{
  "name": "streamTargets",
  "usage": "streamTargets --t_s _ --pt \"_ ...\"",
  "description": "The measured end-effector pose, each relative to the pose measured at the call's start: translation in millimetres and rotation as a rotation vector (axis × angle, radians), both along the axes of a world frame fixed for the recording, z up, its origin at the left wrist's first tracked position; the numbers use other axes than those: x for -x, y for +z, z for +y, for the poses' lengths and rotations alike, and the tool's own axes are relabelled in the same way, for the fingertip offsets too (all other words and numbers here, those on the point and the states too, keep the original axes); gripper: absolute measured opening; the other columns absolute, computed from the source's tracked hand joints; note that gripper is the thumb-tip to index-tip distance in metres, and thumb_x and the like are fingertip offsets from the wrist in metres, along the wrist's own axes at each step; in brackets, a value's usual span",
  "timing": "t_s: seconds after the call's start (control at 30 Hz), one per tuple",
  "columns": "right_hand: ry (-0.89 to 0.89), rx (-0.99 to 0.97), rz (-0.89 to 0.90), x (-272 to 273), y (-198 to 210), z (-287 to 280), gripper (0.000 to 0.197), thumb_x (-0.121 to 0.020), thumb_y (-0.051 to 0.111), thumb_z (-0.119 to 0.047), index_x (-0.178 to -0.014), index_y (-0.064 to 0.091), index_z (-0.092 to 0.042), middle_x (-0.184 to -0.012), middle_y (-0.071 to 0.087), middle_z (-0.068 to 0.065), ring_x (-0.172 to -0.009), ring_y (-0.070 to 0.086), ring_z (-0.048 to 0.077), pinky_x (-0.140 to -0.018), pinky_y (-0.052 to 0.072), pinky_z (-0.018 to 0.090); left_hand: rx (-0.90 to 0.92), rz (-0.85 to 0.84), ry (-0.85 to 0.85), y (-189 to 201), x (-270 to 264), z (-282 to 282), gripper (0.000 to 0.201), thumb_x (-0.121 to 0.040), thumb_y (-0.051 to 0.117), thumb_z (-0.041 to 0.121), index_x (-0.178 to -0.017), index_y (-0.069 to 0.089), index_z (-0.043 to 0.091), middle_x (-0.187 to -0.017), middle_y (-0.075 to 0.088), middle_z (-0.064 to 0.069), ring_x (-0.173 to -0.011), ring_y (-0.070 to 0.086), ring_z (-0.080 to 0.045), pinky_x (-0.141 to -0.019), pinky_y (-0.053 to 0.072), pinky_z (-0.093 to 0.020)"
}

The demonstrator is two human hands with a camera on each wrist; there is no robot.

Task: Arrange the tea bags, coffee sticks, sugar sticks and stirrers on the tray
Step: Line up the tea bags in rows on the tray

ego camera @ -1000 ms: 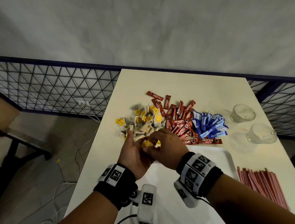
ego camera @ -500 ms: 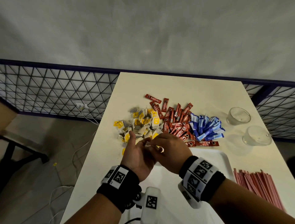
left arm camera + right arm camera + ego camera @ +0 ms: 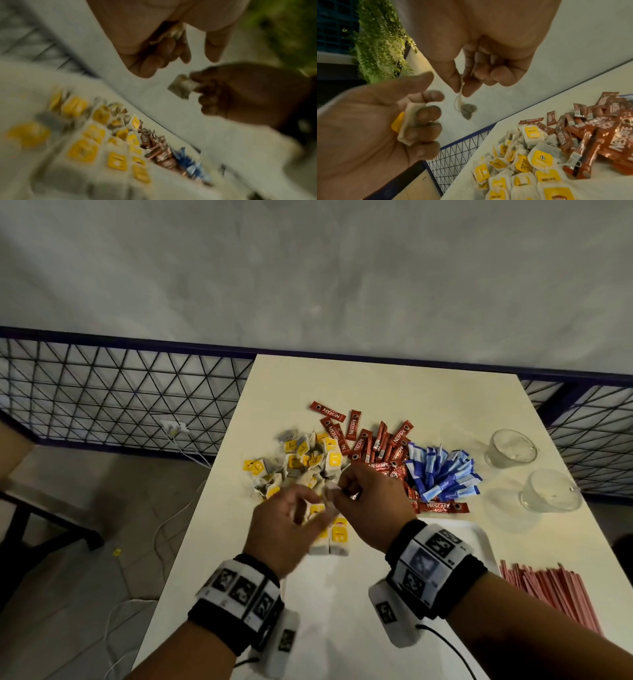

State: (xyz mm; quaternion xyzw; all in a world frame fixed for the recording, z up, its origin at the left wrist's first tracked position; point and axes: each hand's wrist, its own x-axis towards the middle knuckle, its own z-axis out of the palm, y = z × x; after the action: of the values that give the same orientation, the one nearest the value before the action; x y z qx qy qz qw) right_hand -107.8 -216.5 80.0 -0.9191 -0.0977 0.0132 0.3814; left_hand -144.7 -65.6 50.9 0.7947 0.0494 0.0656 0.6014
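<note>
Left hand [image 3: 373,129] curls round a yellow-tagged tea bag [image 3: 406,124]; right hand [image 3: 488,54] pinches a second tea bag [image 3: 468,110] by its string, dangling between them, pile [image 3: 301,463] just beyond.

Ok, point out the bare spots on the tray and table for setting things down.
Bare: the tray nearer than the two placed tea bags; the far table beyond the coffee sticks. Crowded: mid-table, where tea bag pile, coffee sticks and sugar sticks touch; cups and stirrers fill the right.
</note>
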Motion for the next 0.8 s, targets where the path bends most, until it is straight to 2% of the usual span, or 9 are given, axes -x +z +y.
streamTargets --t_s 0.07,0.1,0.2,0.37,0.5,0.57,0.63,0.7,0.8 --pt "-0.024 -0.009 0.042 -1 0 3 0.017 -0.083 0.067 -0.029 -0.073 0.053 -0.025 -0.065 0.054 -0.014 -0.060 0.049 -0.003 -0.049 0.033 0.009 -0.487 -0.113 -0.163 -3 2 -4 0.022 -0.071 0.077 0.042 -0.078 0.058 0.034 -0.067 0.049 0.015 -0.061 0.045 -0.004 -0.059 0.037 -0.019" --pt "-0.024 -0.024 0.067 -1 0 5 0.019 -0.083 0.067 -0.028 -0.072 0.051 -0.026 -0.065 0.054 -0.013 -0.060 0.048 -0.002 -0.049 0.032 0.010 -0.590 -0.117 -0.146 -2 2 -4 0.022 -0.074 0.075 0.043 -0.084 0.061 0.030 -0.070 0.047 0.015 -0.064 0.045 -0.005 -0.061 0.036 -0.021" --pt "0.002 -0.053 0.116 -1 4 6 0.022 -0.083 0.067 -0.030 -0.070 0.050 -0.028 -0.066 0.054 -0.011 -0.061 0.048 0.001 -0.052 0.031 0.016 -0.687 -0.208 -0.056 -6 -2 -3 0.018 -0.078 0.070 0.038 -0.082 0.066 0.020 -0.069 0.046 0.012 -0.059 0.054 -0.017 -0.053 0.036 -0.023" --pt "0.017 -0.124 0.170 -6 3 3 0.024 -0.080 0.071 -0.031 -0.068 0.052 -0.023 -0.063 0.058 -0.006 -0.055 0.048 0.006 -0.052 0.034 0.020 -0.801 -0.234 -0.042 -8 -3 1 0.025 -0.076 0.067 0.044 -0.085 0.068 0.021 -0.075 0.061 0.003 -0.058 0.059 -0.019 -0.047 0.044 -0.027" --pt "0.013 -0.214 0.191 -6 2 -2 0.022 -0.076 0.075 -0.034 -0.074 0.056 -0.023 -0.065 0.057 -0.008 -0.055 0.048 0.004 -0.055 0.038 0.023 -0.706 -0.229 -0.081 -6 -8 4 0.031 -0.080 0.048 0.044 -0.084 0.068 0.021 -0.068 0.054 0.006 -0.057 0.052 -0.015 -0.050 0.046 -0.029" --pt "0.047 -0.243 0.186 -5 1 -8 0.023 -0.076 0.075 -0.033 -0.091 0.057 -0.028 -0.082 0.061 -0.011 -0.063 0.050 0.003 -0.061 0.040 0.022 -0.521 -0.119 -0.154 -7 -11 9 0.037 -0.077 0.051 0.052 -0.079 0.069 0.019 -0.063 0.054 0.006 -0.058 0.050 -0.011 -0.056 0.046 -0.033" --pt "0.117 -0.198 0.188 -6 -2 -14 0.032 -0.078 0.073 -0.030 -0.104 0.056 -0.034 -0.091 0.059 -0.015 -0.064 0.048 0.002 -0.063 0.040 0.020 -0.230 0.029 -0.199 -7 -12 12 0.040 -0.069 0.060 0.057 -0.077 0.070 0.019 -0.068 0.064 -0.004 -0.067 0.059 -0.021 -0.066 0.051 -0.039" --pt "0.152 -0.119 0.196 -7 -7 -16 0.020 -0.083 0.069 -0.030 -0.101 0.061 -0.033 -0.080 0.056 -0.018 -0.058 0.048 -0.001 -0.059 0.037 0.014 -0.105 0.111 -0.212 -9 -14 13 0.024 -0.071 0.071 0.044 -0.073 0.068 0.020 -0.068 0.066 -0.001 -0.067 0.061 -0.022 -0.067 0.052 -0.040" --pt "0.154 -0.083 0.252 -8 -26 -18 0.004 -0.088 0.064 -0.030 -0.089 0.065 -0.026 -0.067 0.055 -0.013 -0.057 0.049 -0.001 -0.059 0.042 0.023 -0.136 0.199 -0.238 -18 -16 13 0.018 -0.081 0.073 0.023 -0.066 0.063 0.023 -0.060 0.060 0.012 -0.058 0.055 -0.003 -0.063 0.046 -0.028"
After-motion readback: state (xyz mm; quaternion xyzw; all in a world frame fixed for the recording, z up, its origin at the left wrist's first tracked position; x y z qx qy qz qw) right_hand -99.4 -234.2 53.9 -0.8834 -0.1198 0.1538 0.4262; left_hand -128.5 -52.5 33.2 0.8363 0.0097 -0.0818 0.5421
